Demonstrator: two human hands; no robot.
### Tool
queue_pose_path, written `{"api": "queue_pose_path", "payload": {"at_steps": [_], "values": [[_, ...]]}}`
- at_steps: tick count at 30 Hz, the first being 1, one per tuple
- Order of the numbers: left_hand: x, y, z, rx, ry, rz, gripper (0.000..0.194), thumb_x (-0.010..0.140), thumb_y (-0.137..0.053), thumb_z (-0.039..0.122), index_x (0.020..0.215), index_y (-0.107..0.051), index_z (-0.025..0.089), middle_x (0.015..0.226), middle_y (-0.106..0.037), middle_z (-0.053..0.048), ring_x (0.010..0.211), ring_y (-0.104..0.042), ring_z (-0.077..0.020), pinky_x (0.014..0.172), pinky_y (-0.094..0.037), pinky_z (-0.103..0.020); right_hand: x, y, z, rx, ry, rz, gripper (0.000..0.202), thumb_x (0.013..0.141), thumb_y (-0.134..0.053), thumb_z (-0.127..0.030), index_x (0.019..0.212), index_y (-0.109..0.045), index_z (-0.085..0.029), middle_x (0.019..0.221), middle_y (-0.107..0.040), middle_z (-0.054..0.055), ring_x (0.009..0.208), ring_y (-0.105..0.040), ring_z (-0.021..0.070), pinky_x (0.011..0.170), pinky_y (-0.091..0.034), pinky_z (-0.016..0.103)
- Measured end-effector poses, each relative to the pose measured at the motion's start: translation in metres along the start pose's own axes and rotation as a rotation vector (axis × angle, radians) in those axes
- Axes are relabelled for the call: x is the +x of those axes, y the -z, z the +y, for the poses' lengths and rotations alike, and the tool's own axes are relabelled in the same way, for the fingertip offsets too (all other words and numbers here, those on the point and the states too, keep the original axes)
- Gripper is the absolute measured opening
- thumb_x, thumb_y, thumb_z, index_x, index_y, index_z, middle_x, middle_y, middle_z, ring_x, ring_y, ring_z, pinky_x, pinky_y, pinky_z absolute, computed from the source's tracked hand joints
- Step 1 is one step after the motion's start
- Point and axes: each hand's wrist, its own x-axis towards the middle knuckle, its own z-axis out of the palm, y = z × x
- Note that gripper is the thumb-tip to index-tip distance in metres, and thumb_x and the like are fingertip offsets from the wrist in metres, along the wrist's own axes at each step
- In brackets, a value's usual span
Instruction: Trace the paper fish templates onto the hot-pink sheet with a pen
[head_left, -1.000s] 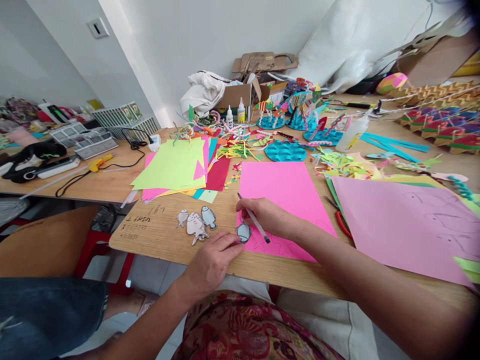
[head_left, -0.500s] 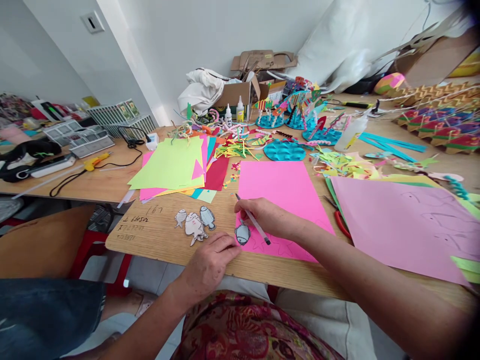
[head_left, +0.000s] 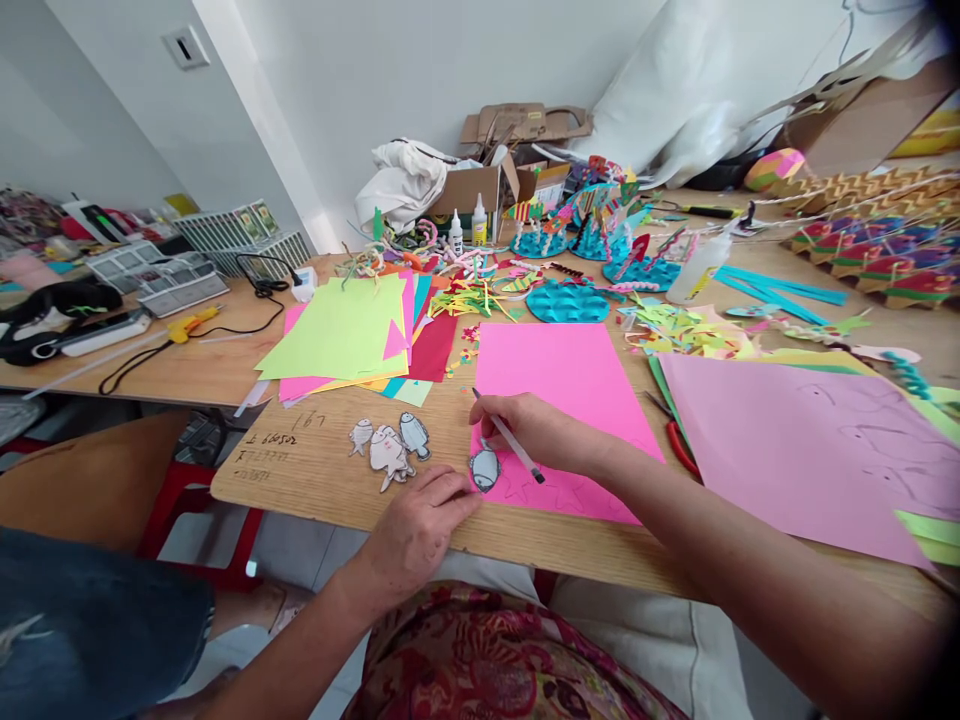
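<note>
Holding a slim, pale pen (head_left: 517, 452) slantwise, the right hand (head_left: 521, 425) rests low over the left side of a bright pink sheet (head_left: 551, 365), its fingers bent and drawn in around the barrel; the dark lower end of the pen slopes down toward the near edge of the paper, and the exact placing of the fingertips is partly hidden. Just below these fingers, a grey-blue fish cutout (head_left: 485, 469) with a dark outline lies flat on the near left corner of the sheet. The left hand (head_left: 424, 525) lies palm down at the near edge of the wooden table (head_left: 315, 488), its fingers extended, gently bent and close together, with the thumb slightly apart; the fingertips reach the sheet's corner just beside the cutout, though whether they touch it cannot be told. Pencilled outlines, one of them a star (head_left: 568, 494), run along the near part of the pink sheet. To the left of the sheet, a small group of further fish cutouts (head_left: 390, 452) lies on the bare wood; to the right, red-handled scissors (head_left: 681, 448) lie partly beneath a mauve sheet (head_left: 757, 440) that bears drawn outlines.
</note>
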Motion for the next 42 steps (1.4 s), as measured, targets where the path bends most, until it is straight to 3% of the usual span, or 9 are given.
{"api": "queue_pose_path", "payload": {"at_steps": [6,11,17,20,23,27,34,38,42], "values": [[0.001,0.001,0.001,-0.008,0.009,-0.012,0.029,0.088,-0.034,0.009,0.102,-0.059,0.012,0.097,-0.058,-0.010,0.096,-0.051,-0.0200,0.083,-0.047,-0.035,-0.003,0.013,-0.004,0.388,-0.122,-0.057,0.025,0.067,-0.054,-0.009,0.090,-0.051,-0.017,0.071,-0.057,-0.002,0.060,-0.051,0.0093,0.057,-0.042,0.022],[0.001,0.010,0.005,-0.164,0.122,0.106,0.027,0.085,-0.038,0.006,0.102,-0.057,0.016,0.097,-0.059,-0.007,0.094,-0.054,-0.0171,0.082,-0.046,-0.030,-0.016,0.028,-0.019,0.504,-0.082,0.075,0.019,0.070,-0.055,-0.018,0.088,-0.049,-0.017,0.072,-0.056,-0.001,0.066,-0.052,0.0112,0.061,-0.041,0.024],[0.013,0.016,0.008,-0.674,0.522,0.184,0.020,0.083,-0.050,0.021,0.103,-0.048,0.018,0.099,-0.056,-0.006,0.088,-0.055,-0.0144,0.077,-0.047,-0.027,-0.031,0.027,-0.033,0.519,-0.101,0.231,0.017,0.070,-0.056,-0.022,0.086,-0.049,-0.019,0.065,-0.055,-0.003,0.060,-0.051,0.0116,0.059,-0.041,0.025],[0.024,0.012,0.010,-0.978,0.593,0.178,0.033,0.079,-0.057,0.028,0.107,-0.043,0.018,0.105,-0.053,-0.007,0.088,-0.056,-0.0146,0.076,-0.047,-0.028,-0.034,0.019,-0.036,0.516,-0.118,0.361,0.018,0.068,-0.057,-0.024,0.085,-0.050,-0.020,0.065,-0.054,-0.002,0.061,-0.052,0.0123,0.059,-0.042,0.026],[0.036,0.008,0.012,-1.120,0.662,0.181,0.033,0.075,-0.061,0.030,0.102,-0.046,0.017,0.093,-0.057,-0.005,0.079,-0.057,-0.0131,0.069,-0.047,-0.025,-0.035,0.009,-0.035,0.536,-0.094,0.440,0.020,0.067,-0.057,-0.025,0.085,-0.049,-0.021,0.063,-0.054,-0.002,0.058,-0.051,0.0123,0.057,-0.043,0.027],[0.048,0.009,0.011,-1.113,0.726,0.224,0.024,0.072,-0.063,0.031,0.086,-0.054,0.014,0.068,-0.056,0.001,0.064,-0.053,-0.0099,0.061,-0.043,-0.021,-0.037,-0.003,-0.029,0.571,-0.070,0.505,0.021,0.065,-0.058,-0.025,0.084,-0.049,-0.022,0.062,-0.053,-0.003,0.057,-0.051,0.0116,0.056,-0.044,0.026],[0.053,0.014,-0.001,-1.144,0.713,0.289,0.024,0.071,-0.064,0.035,0.078,-0.057,0.014,0.073,-0.057,0.000,0.063,-0.050,-0.0088,0.061,-0.042,-0.021,-0.046,-0.014,-0.027,0.498,-0.105,0.447,0.022,0.067,-0.055,-0.025,0.087,-0.048,-0.023,0.065,-0.056,-0.001,0.058,-0.054,0.0125,0.055,-0.045,0.025],[0.057,0.018,-0.006,-1.137,0.690,0.252,0.024,0.074,-0.060,0.036,0.079,-0.053,0.014,0.072,-0.058,0.000,0.062,-0.053,-0.0098,0.062,-0.045,-0.023,-0.050,-0.016,-0.028,0.461,-0.111,0.407,0.021,0.067,-0.052,-0.024,0.088,-0.048,-0.022,0.066,-0.057,-0.001,0.060,-0.056,0.0132,0.056,-0.046,0.026],[0.062,0.021,-0.015,-0.999,0.647,0.162,0.020,0.075,-0.058,0.034,0.077,-0.053,0.014,0.064,-0.055,0.002,0.058,-0.052,-0.0091,0.055,-0.042,-0.019,-0.053,-0.010,-0.028,0.380,-0.099,0.507,0.018,0.070,-0.052,-0.023,0.088,-0.049,-0.022,0.069,-0.061,0.001,0.064,-0.060,0.0148,0.062,-0.049,0.029]]}}
